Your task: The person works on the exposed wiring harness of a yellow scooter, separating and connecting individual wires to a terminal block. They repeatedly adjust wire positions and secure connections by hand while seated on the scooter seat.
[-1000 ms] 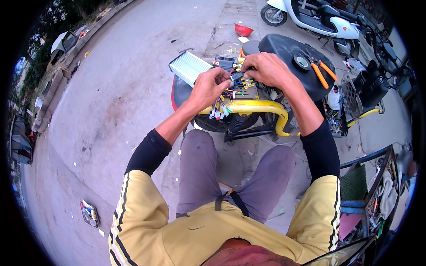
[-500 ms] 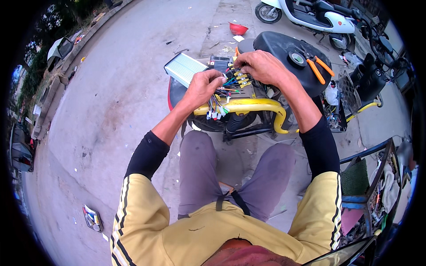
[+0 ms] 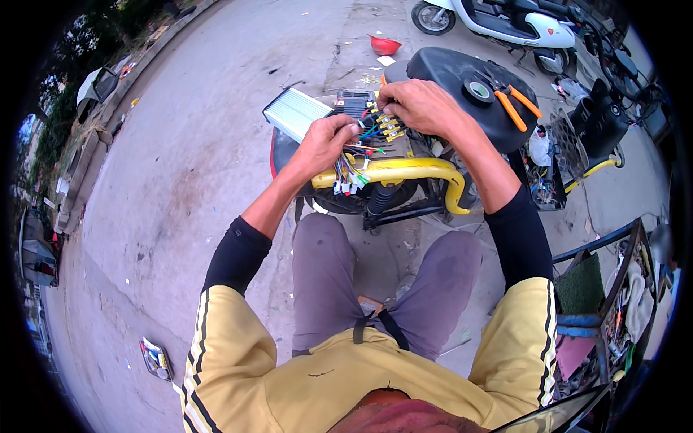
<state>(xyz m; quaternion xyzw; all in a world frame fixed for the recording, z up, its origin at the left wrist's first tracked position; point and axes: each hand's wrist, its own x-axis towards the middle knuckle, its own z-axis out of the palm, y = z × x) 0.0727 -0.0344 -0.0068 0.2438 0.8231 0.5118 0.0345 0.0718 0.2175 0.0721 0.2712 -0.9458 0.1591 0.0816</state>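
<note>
Furthest left, we see a small tray [image 3: 160, 372] with bits and pieces in it lying on the pavement. Further right, a silver finned box [image 3: 297, 113] sits tilted over the tail of the stripped bike, just beyond our left hand [image 3: 326, 144]. The left thumb and fingertips are pinched together, clamped on coloured wires [image 3: 370, 133] that run right to the terminal strip. Below that hand, a bundle of loose leads with white connectors [image 3: 349, 182] hangs over the yellow frame tube [image 3: 404, 170]. Behind the wires stands a dark ribbed block [image 3: 355, 102], and on the ground past it lies a red bowl [image 3: 385, 46].

The yellow terminal strip [image 3: 392, 130] lies between our two hands, on the far side of the tube. Our right hand [image 3: 424, 108] bends over its upper end, fingers curled and close to the thumb; we cannot tell whether they grip anything, as the tips are partly hidden. Right of it lies the black seat [image 3: 442, 66], bearing a roll of tape [image 3: 465, 89] and orange-handled pliers [image 3: 512, 112]. Beyond is a parked white scooter [image 3: 544, 30]. Furthest right, below the bike, we have a cluttered metal-framed cart with a green mat [image 3: 580, 285].
</note>
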